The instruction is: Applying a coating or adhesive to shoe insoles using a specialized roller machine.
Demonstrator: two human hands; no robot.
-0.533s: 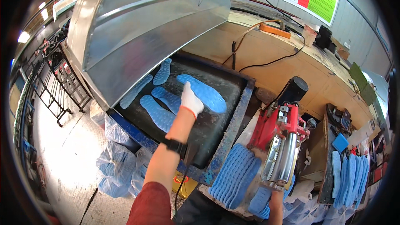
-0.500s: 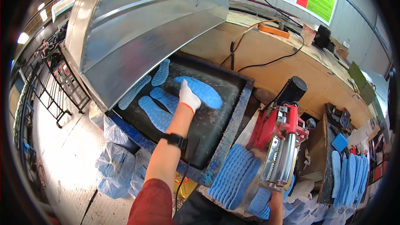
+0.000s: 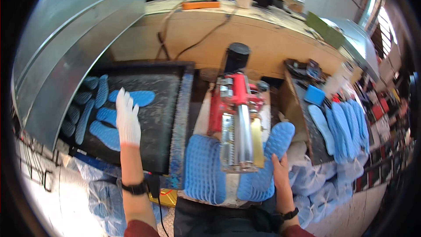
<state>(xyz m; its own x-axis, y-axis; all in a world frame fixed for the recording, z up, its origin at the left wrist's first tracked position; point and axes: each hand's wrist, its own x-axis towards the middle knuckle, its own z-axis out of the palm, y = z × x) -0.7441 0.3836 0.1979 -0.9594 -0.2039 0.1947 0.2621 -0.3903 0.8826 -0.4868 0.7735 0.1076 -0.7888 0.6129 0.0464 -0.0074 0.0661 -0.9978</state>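
My left hand [image 3: 128,120], in a white glove, is over a black tray [image 3: 153,136] with its fingers stretched out and holding nothing. Just under its fingertips a blue dimpled shoe insole [image 3: 142,98] lies across the tray. Several more insoles rest to the left, among them one insole [image 3: 104,135] partly behind the glove. My bare right hand [image 3: 280,166] grips another blue insole [image 3: 280,138] by its edge, thumb on its face. That insole is tilted up over a stack of insoles [image 3: 254,191] on the bench.
A red roller machine [image 3: 239,123] stands between my hands, with a thick row of insoles [image 3: 204,171] at its left. A metal hood [image 3: 74,30] overhangs the tray. More insoles [image 3: 344,127] lie on a side board at right, above plastic bags [image 3: 315,193].
The view has turned right. My left hand has let go of its insole, now lying on the tray. My right hand has come out from beside the machine with an insole raised.
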